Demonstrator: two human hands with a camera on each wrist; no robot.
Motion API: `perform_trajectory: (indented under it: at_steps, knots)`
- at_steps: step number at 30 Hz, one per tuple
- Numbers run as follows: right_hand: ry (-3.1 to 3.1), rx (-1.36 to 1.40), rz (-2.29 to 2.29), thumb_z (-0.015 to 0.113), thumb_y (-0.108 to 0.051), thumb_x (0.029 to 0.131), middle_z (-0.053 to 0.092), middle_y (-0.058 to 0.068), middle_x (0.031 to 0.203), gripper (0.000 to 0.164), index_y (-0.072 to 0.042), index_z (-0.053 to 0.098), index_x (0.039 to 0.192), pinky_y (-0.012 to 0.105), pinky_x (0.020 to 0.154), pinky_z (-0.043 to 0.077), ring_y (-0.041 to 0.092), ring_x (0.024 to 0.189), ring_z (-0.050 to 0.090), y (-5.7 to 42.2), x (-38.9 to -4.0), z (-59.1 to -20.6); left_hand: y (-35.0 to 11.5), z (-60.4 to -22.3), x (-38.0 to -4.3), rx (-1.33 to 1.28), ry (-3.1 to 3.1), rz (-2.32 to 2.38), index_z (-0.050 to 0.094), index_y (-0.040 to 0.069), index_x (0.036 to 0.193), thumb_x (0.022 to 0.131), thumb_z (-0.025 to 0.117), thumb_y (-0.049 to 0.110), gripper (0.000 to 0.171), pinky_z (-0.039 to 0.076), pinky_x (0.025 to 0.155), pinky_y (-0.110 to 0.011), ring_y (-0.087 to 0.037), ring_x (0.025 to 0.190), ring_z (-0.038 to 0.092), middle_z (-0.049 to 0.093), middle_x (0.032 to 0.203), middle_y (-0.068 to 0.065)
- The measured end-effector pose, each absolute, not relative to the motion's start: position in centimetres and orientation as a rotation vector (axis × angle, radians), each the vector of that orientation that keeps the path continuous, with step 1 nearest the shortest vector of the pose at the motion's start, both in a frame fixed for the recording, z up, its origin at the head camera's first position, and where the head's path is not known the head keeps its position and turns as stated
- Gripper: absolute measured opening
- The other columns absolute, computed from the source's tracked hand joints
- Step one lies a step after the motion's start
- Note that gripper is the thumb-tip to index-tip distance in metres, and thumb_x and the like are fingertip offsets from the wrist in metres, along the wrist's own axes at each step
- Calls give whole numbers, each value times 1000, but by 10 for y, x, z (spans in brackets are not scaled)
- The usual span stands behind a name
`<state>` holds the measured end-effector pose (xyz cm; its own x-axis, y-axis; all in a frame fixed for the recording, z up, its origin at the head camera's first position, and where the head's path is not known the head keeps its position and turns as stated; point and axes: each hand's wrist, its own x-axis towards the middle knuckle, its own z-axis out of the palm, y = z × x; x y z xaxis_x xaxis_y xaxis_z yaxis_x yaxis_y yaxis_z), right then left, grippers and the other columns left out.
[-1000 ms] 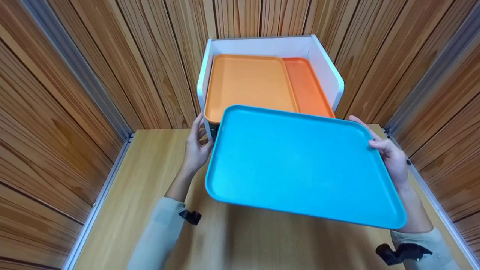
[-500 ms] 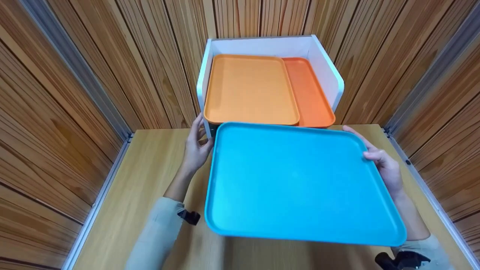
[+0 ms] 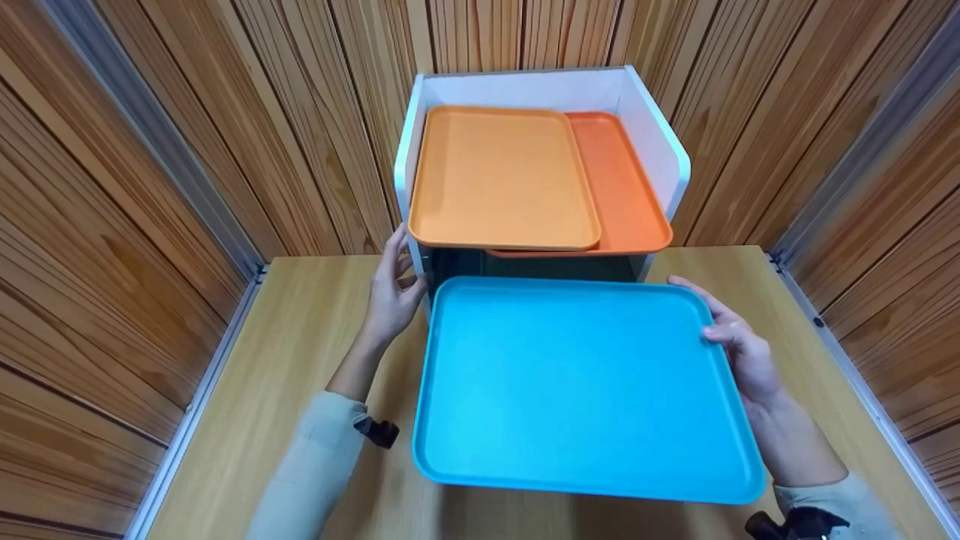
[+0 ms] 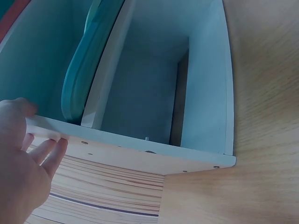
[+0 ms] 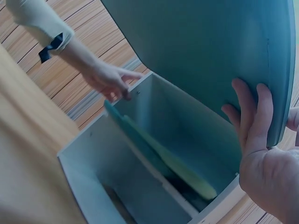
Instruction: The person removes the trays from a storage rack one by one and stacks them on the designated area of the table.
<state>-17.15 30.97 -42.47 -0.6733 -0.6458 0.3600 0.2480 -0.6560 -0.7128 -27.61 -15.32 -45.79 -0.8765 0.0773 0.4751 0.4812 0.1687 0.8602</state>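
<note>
My right hand (image 3: 750,364) grips the right edge of a blue tray (image 3: 585,390), thumb on top and fingers beneath; the right wrist view shows the fingers against its underside. The tray hangs in front of a white shelf unit (image 3: 654,139), apart from it. My left hand (image 3: 394,296) holds the unit's left side panel, thumb inside and fingers outside in the left wrist view. On the top level a light orange tray (image 3: 502,180) overlaps a darker orange tray (image 3: 628,191). The middle level holds a teal tray (image 4: 84,74) and a green tray (image 5: 175,161).
Below the teal tray lies the unit's bottom compartment (image 4: 145,88). The unit stands on a wooden table (image 3: 315,315) against a wood-panelled wall (image 3: 480,37). Metal rails (image 3: 202,382) run along both sides.
The blue tray has moved back from the shelf toward me and then a little left, turning straighter. The trays on top and the middle opening show more. My left hand stays in place.
</note>
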Motion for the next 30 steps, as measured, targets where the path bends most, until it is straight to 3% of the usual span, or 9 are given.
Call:
perform_trajectory:
  at_steps: [5,17,30]
  knots:
    - [953,-770,-2302,20,-8,117,61,5,166,60,-21,51,167,41,125,58,26,150,66,310,-170,-434,-153,-456,-276,-528,-2130,-1774,29,2,174,106,61,-10,75,55,118,-69,-53,152,60,45,175,-29]
    - [984,-882,-2227,7,-3,110,56,7,170,73,-16,40,173,45,128,55,26,154,63,307,-172,-467,-153,-457,-276,-490,-2145,-1771,30,3,174,107,62,-8,75,55,118,-70,-53,152,61,47,174,-28]
    - [1017,-788,-2230,11,0,112,59,3,169,71,-19,44,171,45,125,55,25,153,65,309,-170,-498,-153,-456,-274,-477,-2156,-1782,29,5,175,109,63,-5,75,54,122,-66,-49,157,57,45,177,-23]
